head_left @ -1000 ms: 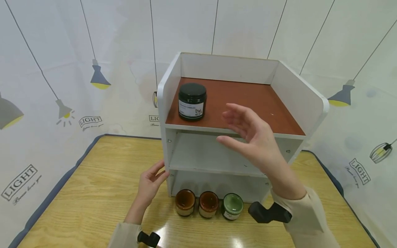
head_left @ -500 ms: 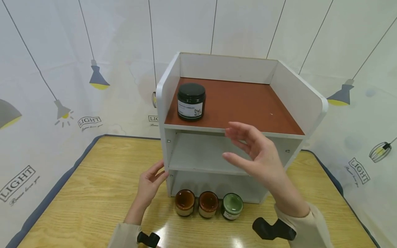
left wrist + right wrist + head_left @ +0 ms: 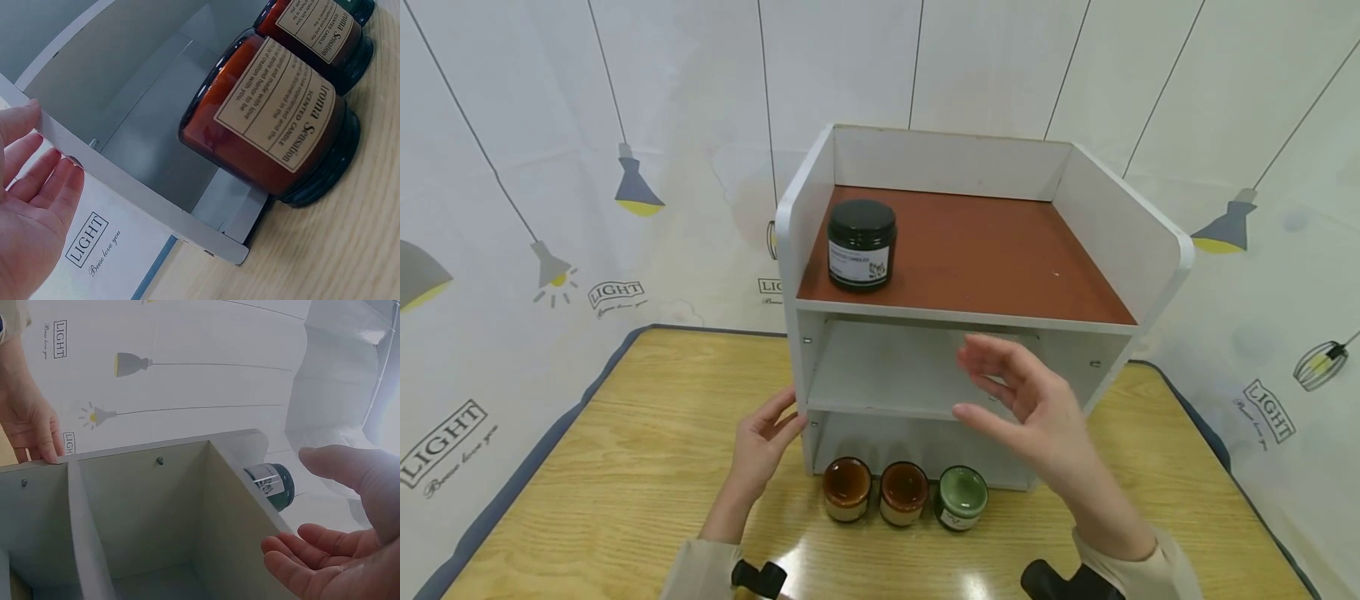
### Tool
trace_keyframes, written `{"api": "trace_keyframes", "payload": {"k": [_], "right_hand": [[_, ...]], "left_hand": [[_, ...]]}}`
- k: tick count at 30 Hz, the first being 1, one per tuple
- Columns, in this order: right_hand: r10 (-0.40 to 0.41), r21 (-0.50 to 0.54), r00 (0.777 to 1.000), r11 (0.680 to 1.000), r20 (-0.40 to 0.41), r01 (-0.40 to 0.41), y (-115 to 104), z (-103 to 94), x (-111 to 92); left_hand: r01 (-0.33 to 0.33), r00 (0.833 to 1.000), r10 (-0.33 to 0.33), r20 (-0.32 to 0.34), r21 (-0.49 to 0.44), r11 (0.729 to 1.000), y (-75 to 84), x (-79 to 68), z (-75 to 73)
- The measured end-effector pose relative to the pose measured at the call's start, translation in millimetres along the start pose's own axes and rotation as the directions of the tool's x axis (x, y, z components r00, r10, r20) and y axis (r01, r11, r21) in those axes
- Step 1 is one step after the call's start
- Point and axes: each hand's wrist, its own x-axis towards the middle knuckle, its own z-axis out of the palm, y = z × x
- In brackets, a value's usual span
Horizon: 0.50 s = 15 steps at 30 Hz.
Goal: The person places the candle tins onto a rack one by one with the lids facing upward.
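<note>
My left hand (image 3: 758,446) touches the left side panel of a white shelf unit (image 3: 970,315), low down. The thumb rests at the panel's front edge and the other fingers lie against its outer face. In front of the shelf's middle level, my right hand (image 3: 1037,408) is raised with nothing in it, fingers gently bent and thumb apart. A dark lidded candle jar (image 3: 861,244) with a white label stands on the brown top at the left. Two amber scented candles (image 3: 847,489) (image 3: 269,119) and a green candle (image 3: 961,497) stand in a row at the unit's foot.
The shelf unit stands on a wooden table (image 3: 647,467). Raised white walls border its top at the left, right and back. A white curtain (image 3: 715,108) printed with lamps hangs behind and along both sides.
My right hand has dropped from in front of the brown top to the middle shelf level, moving slightly right. My left hand, the jar and the candles have stayed put.
</note>
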Motion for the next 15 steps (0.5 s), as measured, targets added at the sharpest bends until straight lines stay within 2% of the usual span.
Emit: {"api": "trace_keyframes", "payload": {"k": [8, 15], "right_hand": [[0.033, 0.057, 0.999, 0.998, -0.021, -0.031, 22.5, -1.5, -20.7], [0.090, 0.049, 0.995, 0.995, -0.038, -0.088, 40.8, -1.9, -38.8]], "left_hand": [[0.007, 1.000, -0.007, 0.000, 0.008, 1.000, -0.2, -0.7, -0.1], [0.002, 1.000, -0.002, -0.004, 0.016, 1.000, 0.2, -0.2, -0.1]]}}
